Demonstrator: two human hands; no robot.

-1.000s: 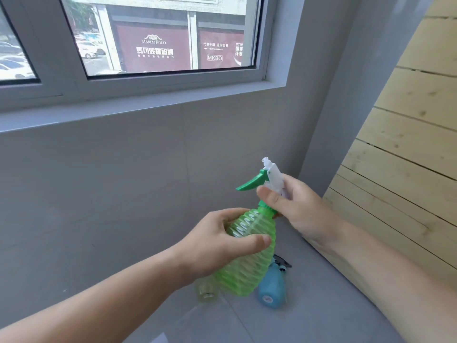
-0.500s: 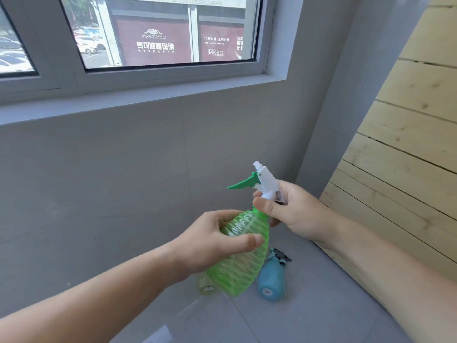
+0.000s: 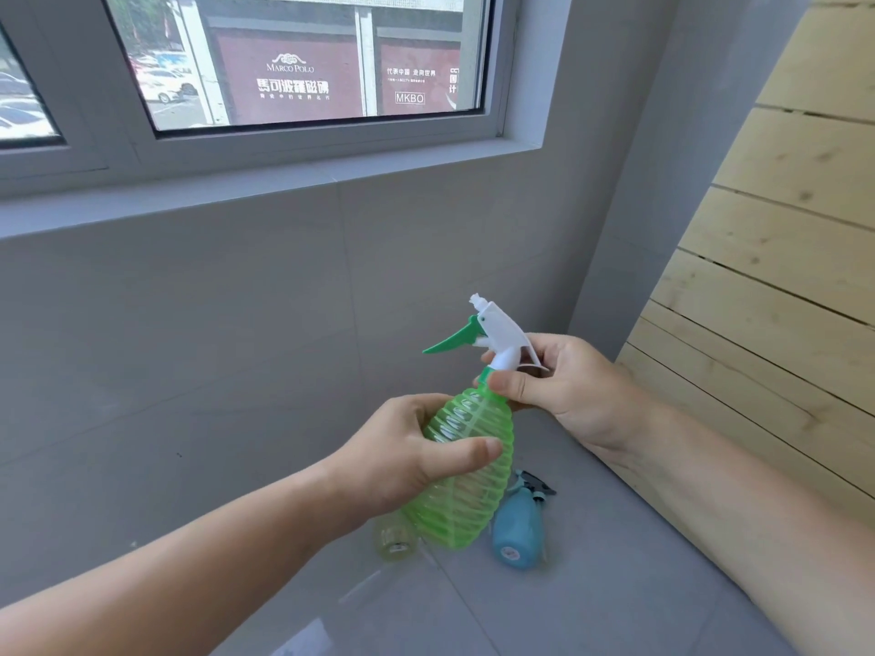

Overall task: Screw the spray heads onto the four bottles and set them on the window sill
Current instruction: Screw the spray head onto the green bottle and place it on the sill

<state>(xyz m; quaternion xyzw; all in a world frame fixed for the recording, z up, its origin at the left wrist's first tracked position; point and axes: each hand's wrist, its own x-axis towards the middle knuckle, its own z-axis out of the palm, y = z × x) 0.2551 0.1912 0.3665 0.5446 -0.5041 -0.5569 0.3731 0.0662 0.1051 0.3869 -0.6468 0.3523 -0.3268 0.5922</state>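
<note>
A ribbed green bottle (image 3: 466, 471) is held tilted in mid-air below the window sill (image 3: 265, 184). The left hand (image 3: 407, 459) wraps its body, likely to keep it from turning, while the right hand (image 3: 561, 385) pinches the collar under the white spray head (image 3: 497, 331), apparently tightening it. On the floor beneath lie a blue bottle (image 3: 518, 527) and a pale yellow bottle (image 3: 395, 537). Through the window (image 3: 303, 59), a maroon sign reads "MARCO POLO" and "MKBO", with Chinese characters.
</note>
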